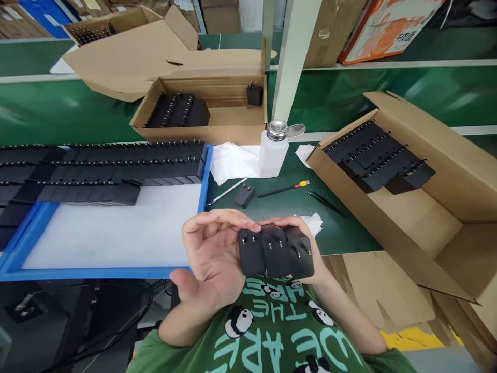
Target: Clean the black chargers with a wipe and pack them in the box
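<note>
A row of three black plug adapters [276, 255] is held together just in front of my chest, their metal prongs facing up at me. My right hand [319, 261] wraps round the row from the right and behind. At the left end of the row is my left hand [215, 259], palm up with its thumb spread away; its fingertips reach the adapters' top edge. Beyond the hands, a single black adapter [244, 196] lies on the green bench, between a pen-like silver tool [227, 191] and a thin red-and-black tool with a yellow end [283, 189].
At left, a blue-rimmed tray [116, 273] bears rows of adapters. Cardboard boxes with adapters stand at the back [233, 135] and right [349, 199]. A white pump bottle [273, 155], white tissue [235, 161] and dark tweezers [326, 202] are on the bench, near an upright post [295, 57].
</note>
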`<state>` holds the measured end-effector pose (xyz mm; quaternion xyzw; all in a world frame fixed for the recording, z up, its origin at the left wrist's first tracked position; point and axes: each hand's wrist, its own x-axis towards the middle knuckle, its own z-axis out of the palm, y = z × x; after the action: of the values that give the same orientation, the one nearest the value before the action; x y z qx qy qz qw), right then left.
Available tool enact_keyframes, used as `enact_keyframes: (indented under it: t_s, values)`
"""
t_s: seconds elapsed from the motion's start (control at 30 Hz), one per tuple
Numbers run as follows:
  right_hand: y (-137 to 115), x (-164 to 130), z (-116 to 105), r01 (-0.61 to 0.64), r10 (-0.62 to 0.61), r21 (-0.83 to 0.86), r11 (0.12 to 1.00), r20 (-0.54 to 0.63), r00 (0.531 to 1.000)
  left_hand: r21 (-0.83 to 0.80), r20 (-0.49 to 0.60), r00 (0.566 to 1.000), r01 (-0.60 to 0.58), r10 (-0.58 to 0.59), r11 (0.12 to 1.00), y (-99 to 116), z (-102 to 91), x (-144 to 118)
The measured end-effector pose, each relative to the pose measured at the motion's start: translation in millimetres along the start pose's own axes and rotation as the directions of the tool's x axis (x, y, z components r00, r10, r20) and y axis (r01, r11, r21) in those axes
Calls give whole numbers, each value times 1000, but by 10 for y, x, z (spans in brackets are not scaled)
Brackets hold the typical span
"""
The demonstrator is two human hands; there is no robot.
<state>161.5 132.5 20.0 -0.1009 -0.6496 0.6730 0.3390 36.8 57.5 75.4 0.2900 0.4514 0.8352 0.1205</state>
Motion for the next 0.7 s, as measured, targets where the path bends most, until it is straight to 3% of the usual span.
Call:
enact_keyframes:
  t_s: [0.1, 0.23, 0.47, 0.57, 0.7]
  values:
    - [-25, -2, -2, 6, -5, -23, 1000, 6, 1000, 5, 22, 994, 110, -110, 994, 13, -12, 12]
    - [-29, -7, -8, -8, 8, -22, 1000, 9, 1000, 6, 95, 953, 289, -288, 957, 54, -14, 22]
    - [-83, -37, -57, -69, 63, -78, 995, -77, 995, -20, 205, 932, 310, -299, 951, 113, 137, 40]
    - [-311, -79, -265, -96, 56, -201, 975, -196, 979, 39, 292, 873, 397, -391, 917, 30, 416, 119]
    - [-784, -214, -837, -246, 97, -382, 891, -369, 924, 162, 467, 775, 398, -425, 903, -234, 1153, 130]
